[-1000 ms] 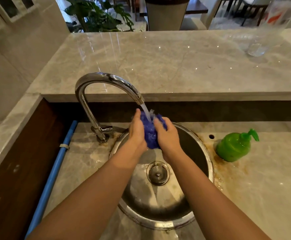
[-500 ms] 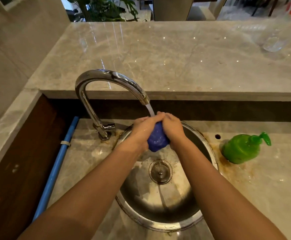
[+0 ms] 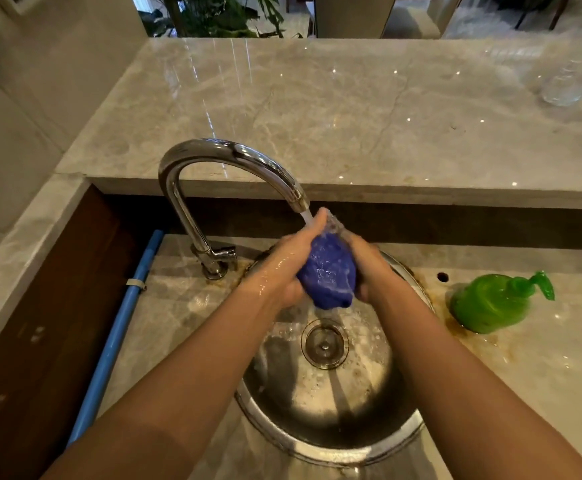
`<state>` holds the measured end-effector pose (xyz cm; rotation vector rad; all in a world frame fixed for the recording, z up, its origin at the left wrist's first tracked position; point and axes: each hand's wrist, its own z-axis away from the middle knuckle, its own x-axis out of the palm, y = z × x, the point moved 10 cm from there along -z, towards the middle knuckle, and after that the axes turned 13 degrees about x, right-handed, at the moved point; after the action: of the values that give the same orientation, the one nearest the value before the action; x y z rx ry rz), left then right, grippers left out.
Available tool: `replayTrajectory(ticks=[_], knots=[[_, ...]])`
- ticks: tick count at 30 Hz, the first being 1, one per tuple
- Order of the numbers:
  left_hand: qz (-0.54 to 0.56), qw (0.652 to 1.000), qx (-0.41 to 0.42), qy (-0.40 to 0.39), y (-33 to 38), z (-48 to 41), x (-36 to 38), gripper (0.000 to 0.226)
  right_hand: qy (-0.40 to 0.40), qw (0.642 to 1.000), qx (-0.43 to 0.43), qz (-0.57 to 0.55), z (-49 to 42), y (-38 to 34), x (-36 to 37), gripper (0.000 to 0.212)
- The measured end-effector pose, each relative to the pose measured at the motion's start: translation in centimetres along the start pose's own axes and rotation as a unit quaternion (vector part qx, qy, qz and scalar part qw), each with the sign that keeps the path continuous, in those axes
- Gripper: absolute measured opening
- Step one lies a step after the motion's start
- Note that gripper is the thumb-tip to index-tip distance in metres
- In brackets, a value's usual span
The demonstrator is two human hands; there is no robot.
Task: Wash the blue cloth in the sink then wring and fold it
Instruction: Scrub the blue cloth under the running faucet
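Observation:
The blue cloth (image 3: 329, 271) is bunched into a wet ball between my two hands, right under the running water from the chrome tap (image 3: 227, 157). My left hand (image 3: 282, 261) presses it from the left, fingers reaching up to the stream. My right hand (image 3: 369, 265) clasps it from the right. Both hold it above the round steel sink (image 3: 411, 424), whose drain (image 3: 324, 342) lies just below. Water and suds run over the sink floor.
A green soap dispenser (image 3: 490, 303) stands on the stained counter to the right of the sink. A blue pipe (image 3: 116, 334) runs along the left wall. A clear glass (image 3: 559, 84) sits on the raised marble ledge (image 3: 317, 109) at the far right.
My hands turned and squeezed the cloth under the stream, moving from upright palms to a closed clasp. The cloth now bulges out below my hands. The view tilted slightly downward.

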<state>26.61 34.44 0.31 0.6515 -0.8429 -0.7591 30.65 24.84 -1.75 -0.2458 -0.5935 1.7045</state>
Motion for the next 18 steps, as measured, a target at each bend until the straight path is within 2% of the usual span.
replayTrajectory(ticks=[2,3,4,6,8,11,13,14,15,16,17,18], knots=[[0.055,0.998,0.036,0.001,1.2,-0.8,-1.2,0.044,-0.155,0.982,0.046,-0.101,1.5,1.3,2.0,0.037],[0.070,0.996,0.046,0.007,1.5,-1.3,-2.0,0.037,-0.184,0.976,0.040,-0.108,1.9,1.3,2.2,0.036],[0.073,0.996,0.041,0.020,1.4,-1.7,-2.9,0.036,-0.172,0.981,0.014,-0.087,1.9,0.9,2.0,0.033],[0.106,0.993,0.021,0.044,0.6,-1.9,-4.0,0.045,-0.069,0.994,-0.082,-0.010,2.4,-0.9,0.8,0.024],[0.138,0.989,-0.006,0.052,0.3,-1.3,-3.9,0.041,-0.019,0.980,-0.182,0.078,3.8,-2.8,0.8,0.025],[0.170,0.984,-0.026,0.045,0.4,-0.5,-3.3,0.043,-0.044,0.910,-0.342,0.232,8.2,-4.3,3.6,0.046],[0.217,0.974,-0.011,0.064,0.1,-0.2,-3.1,0.038,-0.038,0.858,-0.410,0.306,10.2,-3.6,6.7,0.046],[0.243,0.968,0.006,0.059,-0.2,-0.6,-2.4,0.025,0.002,0.840,-0.444,0.313,10.7,-3.4,7.8,0.037],[0.253,0.967,0.016,0.017,0.0,-0.2,-0.7,0.017,0.073,0.823,-0.475,0.305,10.9,-3.5,8.0,0.023],[0.287,0.958,0.009,-0.013,-0.2,0.2,1.0,0.018,0.150,0.808,-0.495,0.283,10.9,-3.9,7.5,0.011],[0.314,0.948,0.023,-0.040,0.3,0.1,1.5,0.013,0.210,0.802,-0.495,0.262,10.6,-4.4,6.8,0.016],[0.265,0.962,0.059,-0.003,0.3,0.2,1.0,0.007,0.248,0.808,-0.473,0.248,9.5,-5.0,6.0,0.023]])
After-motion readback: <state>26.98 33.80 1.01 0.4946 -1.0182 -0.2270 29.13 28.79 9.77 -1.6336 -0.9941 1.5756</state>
